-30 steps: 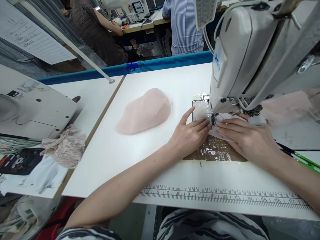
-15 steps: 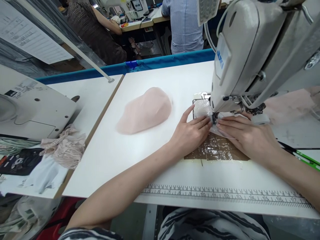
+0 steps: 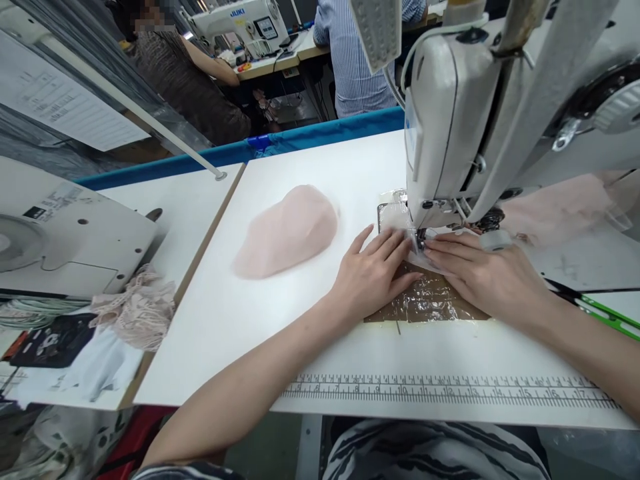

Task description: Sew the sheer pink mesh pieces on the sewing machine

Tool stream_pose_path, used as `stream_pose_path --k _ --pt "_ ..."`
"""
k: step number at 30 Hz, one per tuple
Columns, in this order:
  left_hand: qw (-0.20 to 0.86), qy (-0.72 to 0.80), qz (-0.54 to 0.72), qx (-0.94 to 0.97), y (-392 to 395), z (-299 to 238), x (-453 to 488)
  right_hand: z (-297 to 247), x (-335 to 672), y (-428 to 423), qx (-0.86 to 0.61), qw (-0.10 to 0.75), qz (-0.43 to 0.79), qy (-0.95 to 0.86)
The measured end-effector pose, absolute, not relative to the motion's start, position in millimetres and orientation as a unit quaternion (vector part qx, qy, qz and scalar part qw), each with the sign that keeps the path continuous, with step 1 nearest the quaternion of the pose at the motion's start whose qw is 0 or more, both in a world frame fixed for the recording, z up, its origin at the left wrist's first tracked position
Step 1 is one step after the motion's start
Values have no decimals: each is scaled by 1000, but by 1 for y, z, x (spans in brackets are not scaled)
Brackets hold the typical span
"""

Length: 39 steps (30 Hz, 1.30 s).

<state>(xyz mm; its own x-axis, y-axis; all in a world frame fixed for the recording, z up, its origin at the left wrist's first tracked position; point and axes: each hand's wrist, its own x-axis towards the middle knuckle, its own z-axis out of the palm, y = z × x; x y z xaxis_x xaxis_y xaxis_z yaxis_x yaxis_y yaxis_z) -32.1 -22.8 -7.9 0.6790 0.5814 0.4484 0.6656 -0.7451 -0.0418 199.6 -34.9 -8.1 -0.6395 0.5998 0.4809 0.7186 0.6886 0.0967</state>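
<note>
Under the presser foot [image 3: 421, 239] of a white sewing machine [image 3: 435, 133] lies a small piece of sheer pale fabric [image 3: 416, 260]. My left hand [image 3: 373, 273] rests flat to the left of the foot, fingers stretched forward onto the fabric and thumb spread out to the right. On the other side, my right hand [image 3: 490, 270] has its fingers close together at the fabric's right edge, near the foot; its thumb is mostly hidden. Brown, tape-covered sheeting [image 3: 430, 300] lies under both hands. A separate sheer pink fabric piece [image 3: 290, 233] lies on the white table to the left.
A ruler strip [image 3: 425, 392] runs along the table's front edge. Green-handled snips [image 3: 600, 310] lie beside my right forearm. More pink fabric [image 3: 560, 207] sits behind the needle area. At left are another machine [image 3: 65, 233] and a bundle of pink strips [image 3: 137, 310]. Two people sit beyond the blue edging [image 3: 320, 137].
My left hand has opened out, its thumb now spread away from the fingers. My right hand stays by the presser foot. The camera view has shifted slightly.
</note>
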Motion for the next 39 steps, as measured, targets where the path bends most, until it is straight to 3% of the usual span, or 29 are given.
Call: stream_pose_path --k 8,11,16,21,26,39 --pt "203 -284 -274 -896 -34 6 -35 -2 194 -45 -362 266 -101 -888" --pt "166 -290 -263 -905 -32 9 -35 -2 193 -47 -334 257 -72 -904" --pt "81 -291 -297 -906 -30 13 -39 3 192 -50 -345 270 -137 -888" --pt "20 -286 -248 -926 -26 13 -43 10 190 -59 -349 250 -67 -901" --pt "-18 -288 -256 -923 -24 12 -41 15 187 -63 -354 264 -137 -887" --pt "33 -294 -202 -934 -26 1 -29 2 193 -53 -418 192 -76 -885"
